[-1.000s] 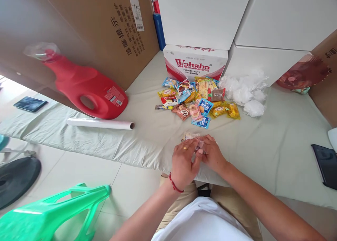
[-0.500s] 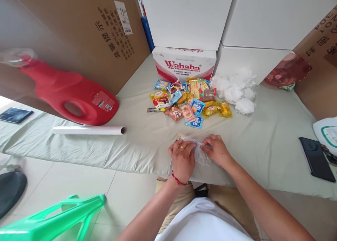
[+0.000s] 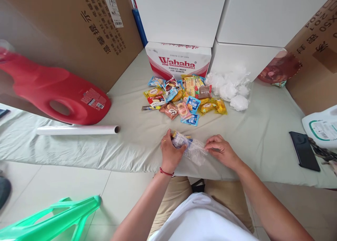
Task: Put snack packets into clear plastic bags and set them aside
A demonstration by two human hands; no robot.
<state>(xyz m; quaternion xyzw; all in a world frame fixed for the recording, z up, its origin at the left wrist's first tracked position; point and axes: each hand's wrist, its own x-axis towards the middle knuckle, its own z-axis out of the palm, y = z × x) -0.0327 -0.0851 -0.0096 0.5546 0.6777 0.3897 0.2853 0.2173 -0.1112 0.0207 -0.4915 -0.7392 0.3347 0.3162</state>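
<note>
A clear plastic bag (image 3: 196, 153) with blue and yellow snack packets inside lies near the front edge of the cloth-covered table. My left hand (image 3: 171, 149), with a ring and a red string bracelet, is closed around the filled end of the bag. At the other end, my right hand (image 3: 219, 149) pinches the loose edge of the plastic between thumb and fingers. Just beyond my hands is a pile of wrapped snacks (image 3: 168, 110) in several colours. To its right sits a heap of crumpled clear plastic bags (image 3: 231, 90).
A Wahaha carton (image 3: 179, 60) and white boxes stand behind the snacks. On the left are a red detergent bottle (image 3: 63, 90) and a white roll (image 3: 79, 130). A phone (image 3: 304, 151) and a white bottle (image 3: 321, 127) are at right. A green stool (image 3: 58, 216) stands on the floor.
My hands have moved apart, the left one shifting left and spreading around the bag. More of the bag and its blue contents now shows. The view has shifted slightly to the right.
</note>
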